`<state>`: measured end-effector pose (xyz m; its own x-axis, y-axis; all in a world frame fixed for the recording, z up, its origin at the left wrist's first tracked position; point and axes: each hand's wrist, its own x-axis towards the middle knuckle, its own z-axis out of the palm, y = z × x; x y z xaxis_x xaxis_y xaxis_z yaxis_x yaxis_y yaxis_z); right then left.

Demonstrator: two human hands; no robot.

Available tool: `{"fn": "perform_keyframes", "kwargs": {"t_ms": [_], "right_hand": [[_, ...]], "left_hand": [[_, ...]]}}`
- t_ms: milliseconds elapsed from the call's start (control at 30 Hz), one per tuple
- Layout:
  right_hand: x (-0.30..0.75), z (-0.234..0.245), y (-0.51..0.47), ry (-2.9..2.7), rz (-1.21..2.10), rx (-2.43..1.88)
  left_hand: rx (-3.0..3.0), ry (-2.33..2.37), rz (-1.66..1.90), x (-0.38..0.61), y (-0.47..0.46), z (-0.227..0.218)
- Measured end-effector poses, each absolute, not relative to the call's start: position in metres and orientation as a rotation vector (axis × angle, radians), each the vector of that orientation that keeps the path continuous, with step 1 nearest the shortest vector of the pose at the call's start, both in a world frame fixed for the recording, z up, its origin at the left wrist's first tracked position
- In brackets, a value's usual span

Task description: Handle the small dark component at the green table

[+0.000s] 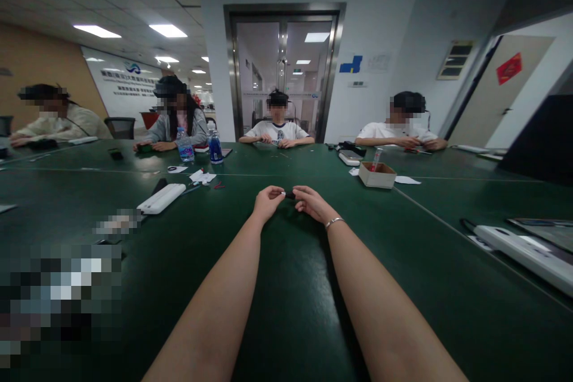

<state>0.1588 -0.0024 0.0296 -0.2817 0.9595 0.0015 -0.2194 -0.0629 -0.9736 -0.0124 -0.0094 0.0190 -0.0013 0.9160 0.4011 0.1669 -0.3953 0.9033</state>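
Both arms reach out over the dark green table (295, 286). Between the fingertips of my two hands is a small black piece with a whitish end (289, 195), too small to make out its kind. My left hand (267, 203) pinches it at the whitish end, thumb and forefinger together. From the other side, my right hand (313, 204) grips the black end with thumb and forefinger, its other fingers curled below. A silver bracelet (334, 222) circles my right wrist. Most of the piece is hidden by the fingers.
Ahead on the left are a white power bank (163, 199), scraps of white paper (203, 177) and two bottles (215, 146). A small cardboard box (377, 175) stands ahead right. A white power strip (521, 253) lies far right. Several people with headgear sit around the table.
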Motion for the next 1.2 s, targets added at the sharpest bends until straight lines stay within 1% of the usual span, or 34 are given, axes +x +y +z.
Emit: {"fn": "perform_keyframes", "kwargs": {"t_ms": [100,267,467,633,833,1000,1200], "right_hand": [[0.1572,0.0304,-0.0033,-1.283,1.484,-0.954],[0.1607,0.0298,-0.0034,-1.276,1.497,-0.855],[0.1565,0.0317,-0.0031,-1.294,1.494,-0.977],[0.1593,0.0317,-0.005,-1.253,1.524,-0.847],[0.155,0.03,-0.001,-1.29,1.512,-0.997],[0.158,0.0312,-0.004,-1.292,1.514,-0.866],[0.1529,0.0324,-0.0022,-1.319,1.556,-0.996]], "left_hand": [[1.622,1.14,1.45,-0.0127,-0.0084,0.0183],[1.606,1.15,1.453,-0.013,-0.0058,0.0154],[1.591,1.131,1.457,-0.0118,-0.0048,0.0149],[1.591,1.138,1.467,-0.0119,-0.0037,0.0133],[1.569,1.145,1.468,-0.0122,-0.0039,0.0139],[1.559,1.152,1.47,-0.0117,-0.0075,0.0179],[1.569,1.128,1.471,-0.0121,-0.0036,0.0143]]}}
